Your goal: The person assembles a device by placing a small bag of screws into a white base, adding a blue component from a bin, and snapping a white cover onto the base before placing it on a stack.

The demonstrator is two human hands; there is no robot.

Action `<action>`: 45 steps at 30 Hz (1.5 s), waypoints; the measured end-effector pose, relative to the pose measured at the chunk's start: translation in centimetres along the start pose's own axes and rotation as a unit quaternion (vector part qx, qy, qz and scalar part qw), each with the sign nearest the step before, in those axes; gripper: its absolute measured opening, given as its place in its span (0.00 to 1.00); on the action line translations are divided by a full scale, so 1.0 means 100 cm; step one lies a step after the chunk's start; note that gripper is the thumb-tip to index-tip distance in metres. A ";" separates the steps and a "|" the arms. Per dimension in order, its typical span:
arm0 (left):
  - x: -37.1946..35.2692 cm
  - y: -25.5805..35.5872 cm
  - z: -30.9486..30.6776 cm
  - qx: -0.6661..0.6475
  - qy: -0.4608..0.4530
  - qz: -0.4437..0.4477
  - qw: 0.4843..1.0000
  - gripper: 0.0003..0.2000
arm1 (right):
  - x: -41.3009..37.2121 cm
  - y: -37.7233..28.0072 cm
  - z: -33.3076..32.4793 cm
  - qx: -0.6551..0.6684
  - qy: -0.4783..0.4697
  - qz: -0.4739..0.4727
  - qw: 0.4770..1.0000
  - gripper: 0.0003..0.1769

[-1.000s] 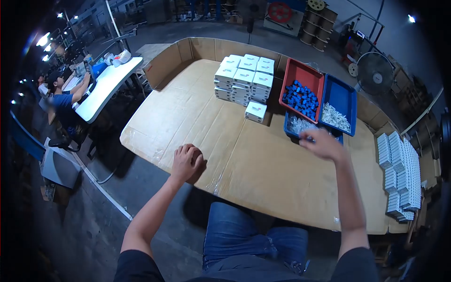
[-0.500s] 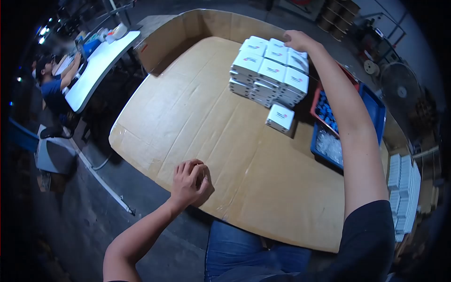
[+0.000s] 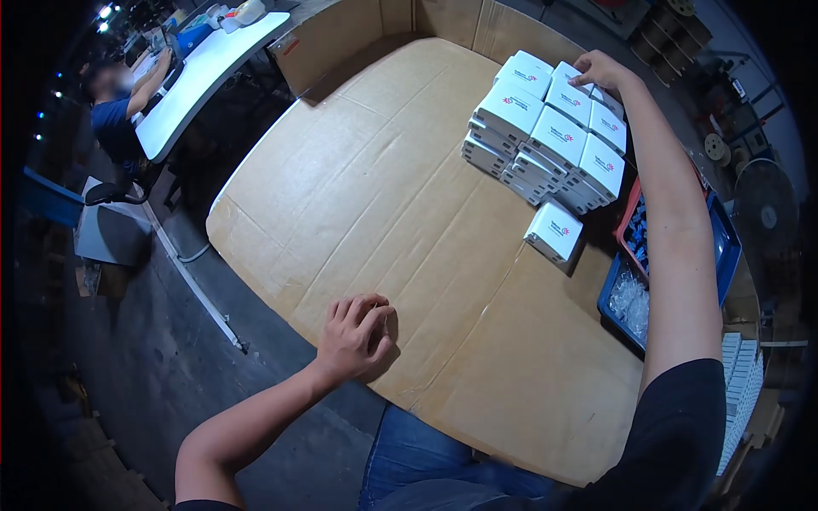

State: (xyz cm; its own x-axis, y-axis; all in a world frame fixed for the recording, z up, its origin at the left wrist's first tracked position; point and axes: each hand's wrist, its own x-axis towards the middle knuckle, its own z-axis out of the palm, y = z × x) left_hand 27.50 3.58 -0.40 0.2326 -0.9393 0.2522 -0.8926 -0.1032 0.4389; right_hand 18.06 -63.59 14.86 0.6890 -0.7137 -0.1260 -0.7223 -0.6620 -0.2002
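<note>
White boxes [image 3: 558,136] with a small red logo and dark text are stacked in layers on the cardboard-covered table [image 3: 375,196]. My right hand [image 3: 601,72] reaches over the far right corner of the stack, fingers curled at a white box [image 3: 572,77] in the back row. The wrist and fingers hide part of that corner. One single box [image 3: 555,230] sits in front of the stack, apart from it. Near the front edge of the table, my left hand [image 3: 356,336] hovers half curled, thumb apart from the fingers, with nothing visible in it.
Right of the stack, a red tray [image 3: 631,226] of blue parts and a blue bin [image 3: 615,319] with clear plastic pieces stand partly behind my right arm. Cardboard walls [image 3: 349,55] border the far side. At left, a person [image 3: 119,111] sits by a white table [image 3: 213,72].
The view has shifted, so the stack appears lower and farther right. My right hand stays at the stack's far corner, its thumb now showing over a box. My left hand keeps its half-curled pose.
</note>
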 end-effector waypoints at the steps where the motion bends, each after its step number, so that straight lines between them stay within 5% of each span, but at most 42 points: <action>1: 0.000 0.000 0.000 0.000 -0.001 -0.001 1.000 0.20 | 0.004 0.006 0.001 -0.008 0.020 -0.021 1.000 0.31; 8: -0.003 0.000 0.002 0.002 0.007 0.007 1.000 0.20 | -0.018 0.004 -0.041 0.037 0.101 -0.059 0.992 0.26; 11: -0.004 0.000 0.003 -0.016 0.021 0.012 1.000 0.21 | -0.069 -0.008 -0.055 0.068 0.221 -0.088 0.969 0.21; 17: -0.007 0.000 0.006 -0.011 0.049 0.031 0.998 0.19 | -0.222 -0.030 -0.054 0.188 0.320 -0.297 0.880 0.13; 20: -0.011 0.008 0.004 -0.009 0.057 0.036 0.998 0.19 | -0.327 -0.065 -0.036 0.355 0.247 -0.281 0.857 0.17; 27: -0.019 0.009 0.014 0.069 0.124 0.096 0.985 0.25 | -0.518 -0.091 0.039 0.453 0.226 -0.225 0.832 0.26; 31: -0.020 0.038 0.017 0.099 0.192 0.112 0.970 0.17 | -0.604 -0.092 0.085 0.507 0.235 -0.147 0.816 0.31; 34: -0.037 0.108 0.041 -0.256 0.138 -0.135 0.947 0.12 | -0.658 -0.088 0.113 0.595 0.195 -0.086 0.775 0.33; 36: -0.040 0.168 0.059 -0.533 0.018 -0.170 0.828 0.18 | -0.688 -0.080 0.135 0.639 0.166 -0.068 0.748 0.33; 37: -0.042 0.201 0.061 -0.574 -0.109 -0.160 0.795 0.29 | -0.699 -0.076 0.146 0.666 0.147 -0.073 0.727 0.30; 40: -0.046 0.287 0.065 -0.727 -0.382 -0.090 0.563 0.41 | -0.726 -0.069 0.176 0.720 0.088 -0.065 0.686 0.28; 45: -0.057 0.333 0.069 -0.585 -0.474 -0.057 0.655 0.37 | -0.745 -0.067 0.205 0.649 0.190 -0.055 0.735 0.24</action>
State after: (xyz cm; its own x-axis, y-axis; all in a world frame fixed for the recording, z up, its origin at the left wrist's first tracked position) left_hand -6.17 3.27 6.84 -0.5678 -0.7854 -0.2466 0.1456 -0.3906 0.9090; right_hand -27.26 -1.29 5.68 0.4937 -0.8483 0.1913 0.1707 -0.1211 -0.9779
